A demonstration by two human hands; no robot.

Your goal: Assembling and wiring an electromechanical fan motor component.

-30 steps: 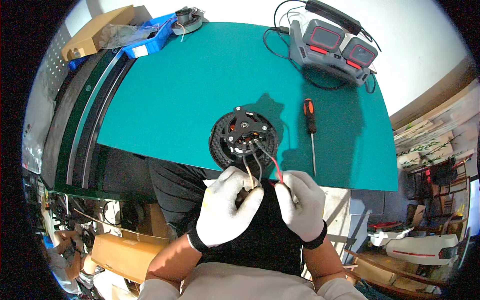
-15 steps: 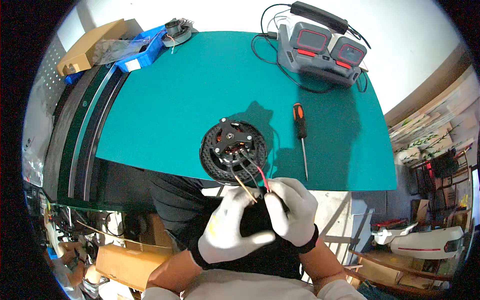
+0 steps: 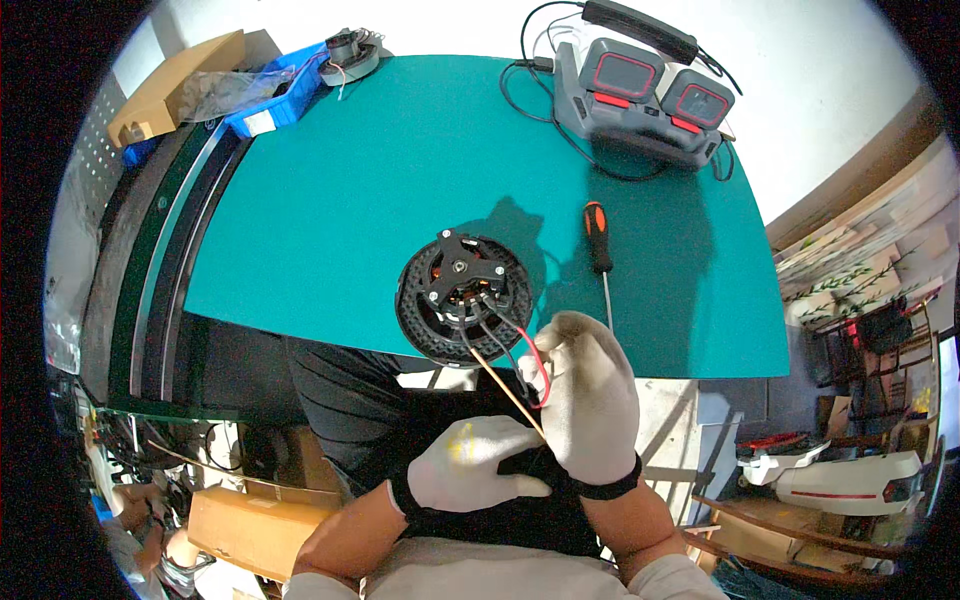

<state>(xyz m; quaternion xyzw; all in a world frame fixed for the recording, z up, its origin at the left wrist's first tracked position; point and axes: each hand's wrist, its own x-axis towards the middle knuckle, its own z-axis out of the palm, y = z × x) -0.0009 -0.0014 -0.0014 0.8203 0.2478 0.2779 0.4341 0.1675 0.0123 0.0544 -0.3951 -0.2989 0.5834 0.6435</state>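
Black round motor (image 3: pixel 463 296), outrunner type with copper windings visible under a spoked top plate, sits at the near edge of the green mat (image 3: pixel 380 180), partly overhanging it. Three leads (image 3: pixel 505 350) run off it toward the person: black, red, plus a tan one going lowest.

Right hand (image 3: pixel 590 400), white glove, black wrist strap, is curled around the lead ends just off the mat's near edge; fingers closed on the red and black wires. Exact pinch point is hidden by the glove.

Left hand (image 3: pixel 470 465), also white-gloved, sits lower, below the mat edge, fingers folded loosely with the thumb side up against the right hand near the end of the tan lead. Cannot tell if it actually grips the wire.

Screwdriver (image 3: pixel 599 250), orange-and-black handle, lies on the mat just right of the motor, tip pointing at the near edge, untouched.

Far right corner: grey charger unit (image 3: pixel 640 95) with two red-trimmed bays, black cables (image 3: pixel 545 110) looping off it.

Far left corner: blue parts bin (image 3: pixel 275 100), a second small motor (image 3: pixel 347 55) beside it, cardboard box (image 3: pixel 175 85) further left.
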